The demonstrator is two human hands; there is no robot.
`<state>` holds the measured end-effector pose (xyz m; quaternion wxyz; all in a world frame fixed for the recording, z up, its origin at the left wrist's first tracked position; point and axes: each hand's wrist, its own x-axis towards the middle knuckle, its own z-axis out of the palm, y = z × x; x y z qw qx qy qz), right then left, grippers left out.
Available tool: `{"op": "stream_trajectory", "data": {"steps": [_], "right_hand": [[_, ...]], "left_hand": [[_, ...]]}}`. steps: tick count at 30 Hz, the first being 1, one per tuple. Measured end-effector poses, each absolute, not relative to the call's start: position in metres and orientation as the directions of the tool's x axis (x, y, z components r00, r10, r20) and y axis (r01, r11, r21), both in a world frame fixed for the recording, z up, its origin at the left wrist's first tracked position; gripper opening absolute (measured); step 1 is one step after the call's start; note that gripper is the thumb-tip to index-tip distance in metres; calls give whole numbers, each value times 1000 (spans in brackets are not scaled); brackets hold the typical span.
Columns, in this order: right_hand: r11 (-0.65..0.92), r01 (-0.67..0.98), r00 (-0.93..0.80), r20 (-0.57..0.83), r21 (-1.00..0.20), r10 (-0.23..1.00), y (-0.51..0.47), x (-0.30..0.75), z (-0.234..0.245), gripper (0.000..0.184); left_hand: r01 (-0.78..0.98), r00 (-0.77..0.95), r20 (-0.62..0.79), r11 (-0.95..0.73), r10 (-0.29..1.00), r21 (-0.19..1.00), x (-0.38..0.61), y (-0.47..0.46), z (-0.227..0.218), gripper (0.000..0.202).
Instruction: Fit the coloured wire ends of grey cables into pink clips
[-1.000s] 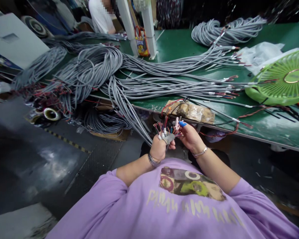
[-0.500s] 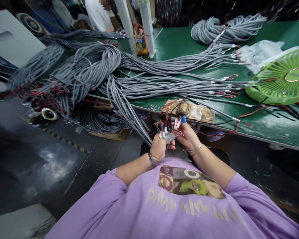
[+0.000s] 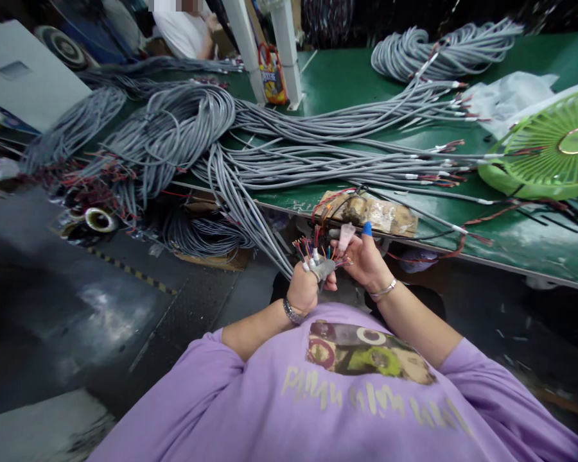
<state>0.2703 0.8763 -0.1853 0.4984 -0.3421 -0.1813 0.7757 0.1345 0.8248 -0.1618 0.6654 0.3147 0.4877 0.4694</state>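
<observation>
My left hand (image 3: 304, 287) is closed in a fist around the end of a grey cable (image 3: 324, 265). Thin coloured wires (image 3: 315, 246) fan up out of that end. My right hand (image 3: 365, 260), with a blue cot on one fingertip, pinches a small pale pink piece (image 3: 345, 234) right beside the wire tips. Both hands are in front of my chest, just below the edge of the green table (image 3: 520, 247). A taped brown block (image 3: 373, 213) with red and black leads lies on the table edge just beyond my hands.
Piles of grey cables (image 3: 279, 151) cover the table and spill to the floor at left. A green fan (image 3: 553, 151) lies at right beside a plastic bag (image 3: 505, 102). White posts (image 3: 289, 51) stand at the back. Another person in white (image 3: 183, 32) is beyond.
My right hand has lifted slightly and turned, bringing the pink piece a little higher above the wire tips. My left hand keeps its grip in the same place.
</observation>
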Motion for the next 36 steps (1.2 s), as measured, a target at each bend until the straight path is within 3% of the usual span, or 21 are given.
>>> {"op": "stream_trajectory", "data": {"steps": [5,11,13,16,22,25,32,36], "right_hand": [[-340,-630,-169,-304,-698,938,875,271,-188,32],[-111,-509,87,-180,-853,980,871,269,-199,45],[-161,-533,23,-205,-831,979,872,267,-199,48],[-304,-640,-139,-283,-706,949,878,264,-197,52],[-304,-736,-89,-359,-605,929,885,260,-197,40],[-321,-746,-119,-358,-583,926,881,260,-197,43],[-508,-535,-418,-311,-675,853,867,286,-199,67],[-520,-356,-455,-342,-777,822,861,298,-196,51]], "left_hand": [[-348,42,-372,363,927,865,138,829,-161,42],[-350,51,-403,394,914,850,144,836,-159,45],[-345,57,-404,397,913,850,144,836,-159,45],[-336,48,-403,395,914,855,144,836,-160,44],[-309,47,-404,398,914,864,145,835,-163,43],[-303,45,-395,389,918,870,144,834,-164,42],[-306,66,-371,372,926,876,135,827,-171,41],[-276,73,-360,366,930,889,131,823,-179,40]]}}
